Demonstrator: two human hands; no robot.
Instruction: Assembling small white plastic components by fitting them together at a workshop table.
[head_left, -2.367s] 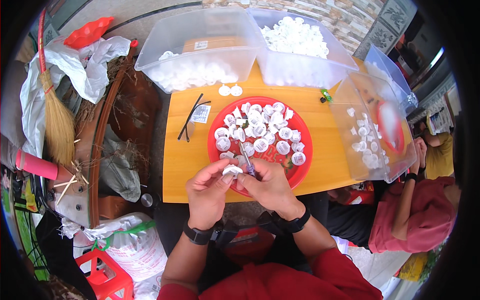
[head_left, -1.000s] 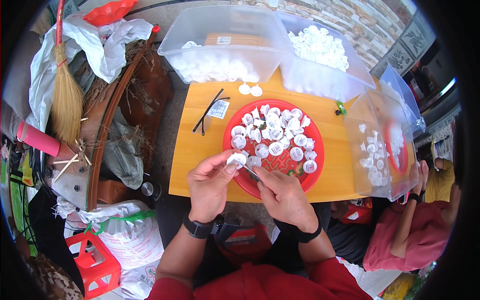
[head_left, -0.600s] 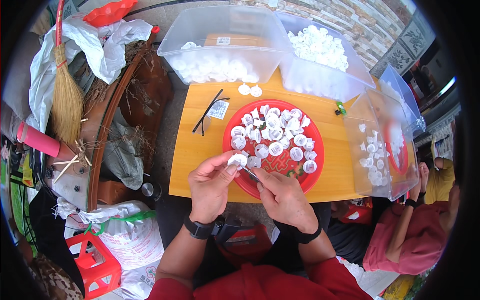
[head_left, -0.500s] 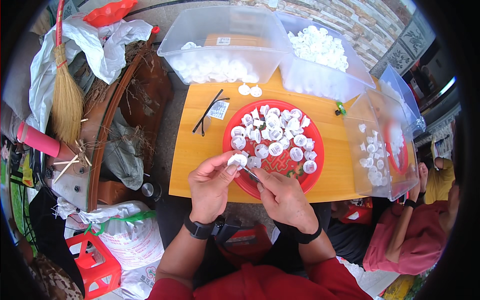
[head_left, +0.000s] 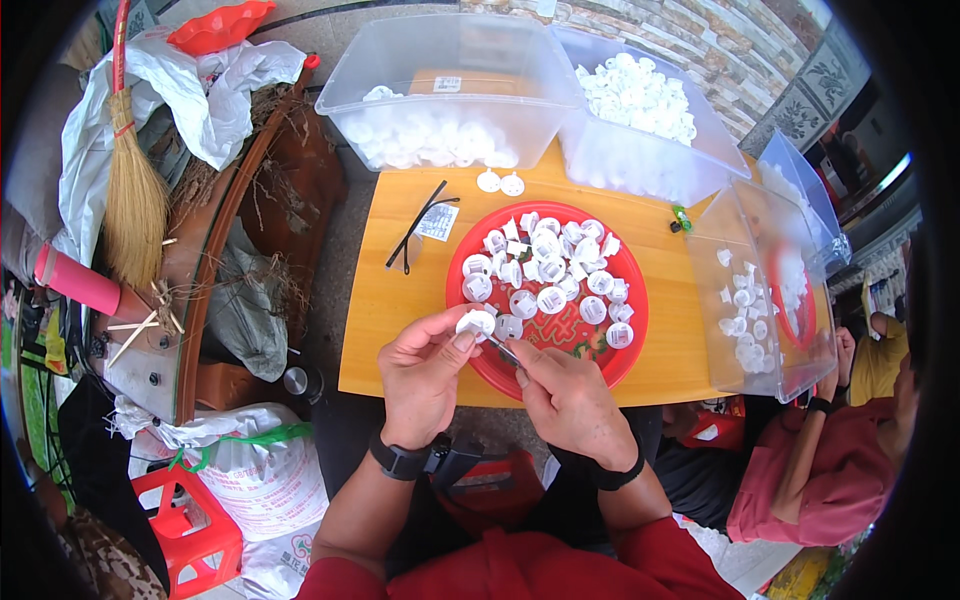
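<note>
L. hand (head_left: 420, 380), thumb and fingers closed in a pinch, held one white plastic part (head_left: 476, 322) over the near L. side of the red tray (head_left: 612, 368). R. hand (head_left: 580, 405), fingers curled tight round a slim metal tool (head_left: 503, 347), had its tip at or v. near the part's lower R. side. Loose white pieces (head_left: 545, 265) lay in the tray beyond both hands. Good technique, as judged, called for a firm L. pinch, fingertips clear of the tip's line, R. wrist steady, and short, light pressure, lest the tip slip twd. the L. thumb. Obscured: tip contact (too small to tell); tool's rear end, within R. hand; part's underside, behind L. thumb; contents of the frosted bin (head_left: 540, 120) beyond L. hand, blurred by its wall.
</note>
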